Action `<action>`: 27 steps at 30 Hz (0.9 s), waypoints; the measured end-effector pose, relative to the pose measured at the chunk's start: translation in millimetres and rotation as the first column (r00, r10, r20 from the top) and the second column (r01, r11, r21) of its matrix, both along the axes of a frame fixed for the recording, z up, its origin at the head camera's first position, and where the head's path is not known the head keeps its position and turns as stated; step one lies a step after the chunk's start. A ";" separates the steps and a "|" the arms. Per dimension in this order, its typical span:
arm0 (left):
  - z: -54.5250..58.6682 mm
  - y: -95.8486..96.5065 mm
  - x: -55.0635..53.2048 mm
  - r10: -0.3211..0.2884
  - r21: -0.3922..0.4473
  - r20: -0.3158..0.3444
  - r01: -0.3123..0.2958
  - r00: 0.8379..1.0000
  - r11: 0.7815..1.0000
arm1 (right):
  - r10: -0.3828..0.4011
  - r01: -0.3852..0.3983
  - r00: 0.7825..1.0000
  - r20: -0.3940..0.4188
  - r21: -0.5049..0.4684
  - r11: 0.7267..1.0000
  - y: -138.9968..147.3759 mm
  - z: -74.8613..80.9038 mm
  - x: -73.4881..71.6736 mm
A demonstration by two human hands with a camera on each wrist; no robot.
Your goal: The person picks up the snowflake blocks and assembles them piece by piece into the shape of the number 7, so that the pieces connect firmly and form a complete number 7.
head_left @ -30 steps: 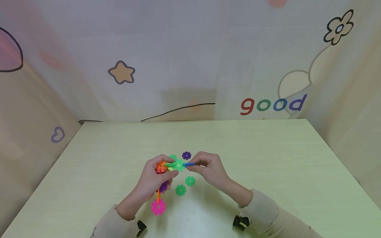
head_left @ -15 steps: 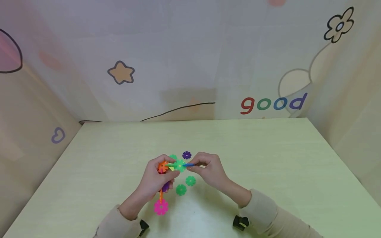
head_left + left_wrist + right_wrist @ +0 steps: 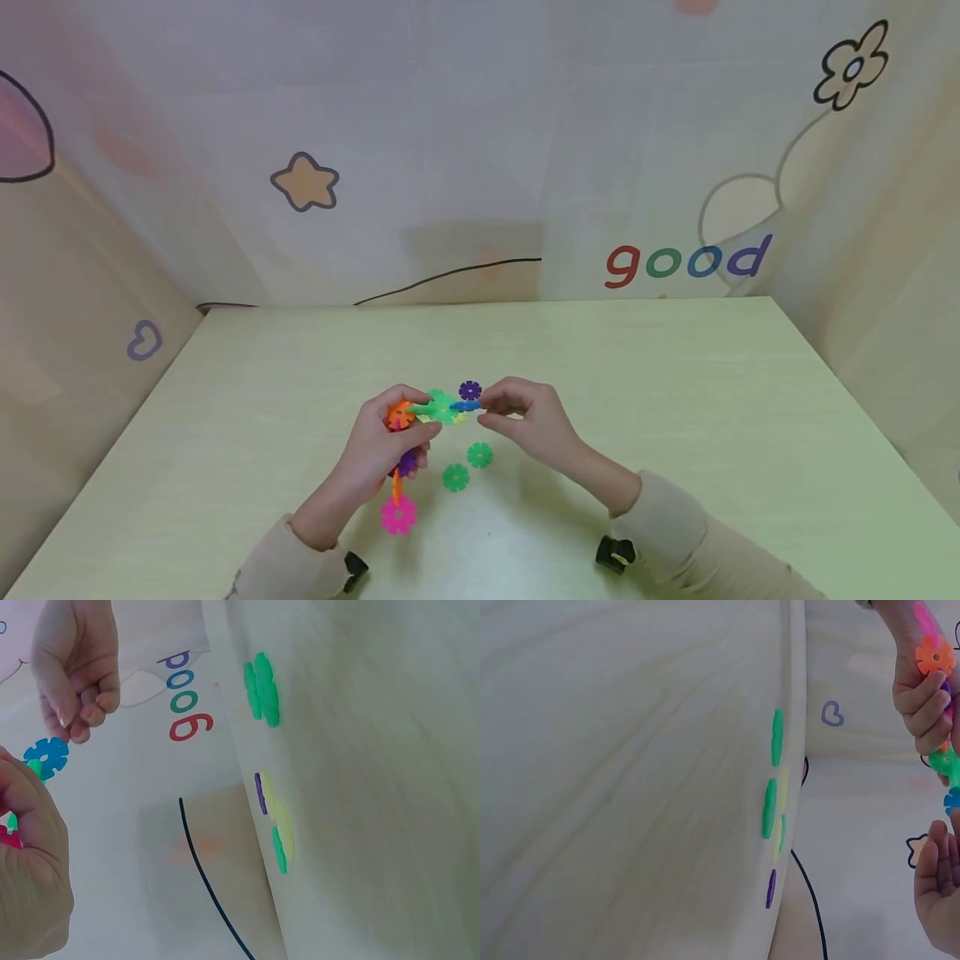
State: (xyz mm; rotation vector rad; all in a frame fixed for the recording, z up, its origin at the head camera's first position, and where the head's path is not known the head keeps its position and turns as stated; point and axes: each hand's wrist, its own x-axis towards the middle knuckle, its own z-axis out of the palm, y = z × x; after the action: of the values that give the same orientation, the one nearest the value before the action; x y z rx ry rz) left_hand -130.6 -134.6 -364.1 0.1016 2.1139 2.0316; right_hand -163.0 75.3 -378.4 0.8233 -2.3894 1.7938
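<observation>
Blue piece: your right hand has let go of the blue plastic flower disc; it seems to stay by itself on the bright green plastic flower disc, so that join looks made.
Right fingers: a little apart, near the blue disc, gripping nothing.
Left hand: gripping the colourful chain of plastic flower discs, up above the pale table.
Writing: "good" in coloured letters on the back cloth; no brand you can read.

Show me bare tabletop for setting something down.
Bare: the table left of the left hand, right of the right hand, and beyond the loose purple disc toward the backdrop. Crowded: between both hands: held chain, loose green discs.
</observation>
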 end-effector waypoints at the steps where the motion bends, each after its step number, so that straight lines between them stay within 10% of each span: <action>1: 0.1 -1.2 -0.5 0.011 -0.005 0.002 -0.011 1.000 1.000 | -0.002 0.002 1.000 0.005 0.008 1.000 1.2 -0.8 -0.8; 27: 5.4 -24.3 -4.2 0.086 -0.001 -0.041 -0.086 0.995 0.996 | 0.080 -0.110 0.991 0.110 0.300 0.948 12.8 -15.7 -20.8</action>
State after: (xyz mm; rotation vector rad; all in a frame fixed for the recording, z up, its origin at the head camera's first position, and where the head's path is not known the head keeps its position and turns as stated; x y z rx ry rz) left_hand -134.7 -158.9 -358.7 0.0528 2.1819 2.0918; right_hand -183.8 88.0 -394.1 0.9120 -2.7835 1.5462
